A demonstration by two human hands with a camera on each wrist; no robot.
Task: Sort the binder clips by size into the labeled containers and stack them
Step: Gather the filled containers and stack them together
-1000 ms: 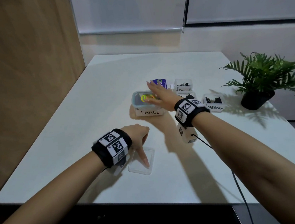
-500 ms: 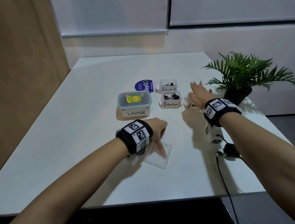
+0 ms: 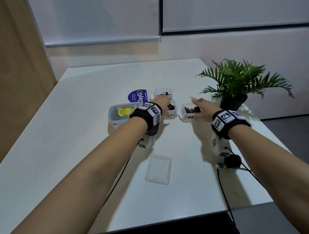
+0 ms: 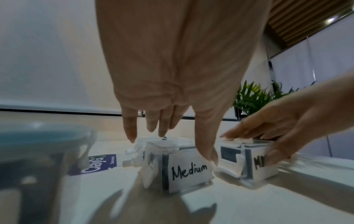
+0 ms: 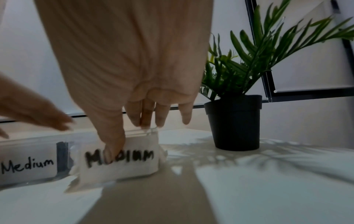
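Our left hand (image 3: pixel 162 100) hovered open over one Medium box (image 4: pixel 186 169); our right hand (image 3: pixel 203 107) gripped the other (image 5: pixel 122 160).

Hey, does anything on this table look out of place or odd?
A clear lid lies alone nearer the person, apart from the containers. Oddly, two containers both read Medium: the left Medium container and the right Medium container.

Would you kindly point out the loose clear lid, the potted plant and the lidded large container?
Loose clear lid (image 3: pixel 158 169): head view, centre of its flat face.
Potted plant (image 5: pixel 234 122): right wrist view, black pot's wall.
Large container (image 3: pixel 113 118): head view, left front rim.
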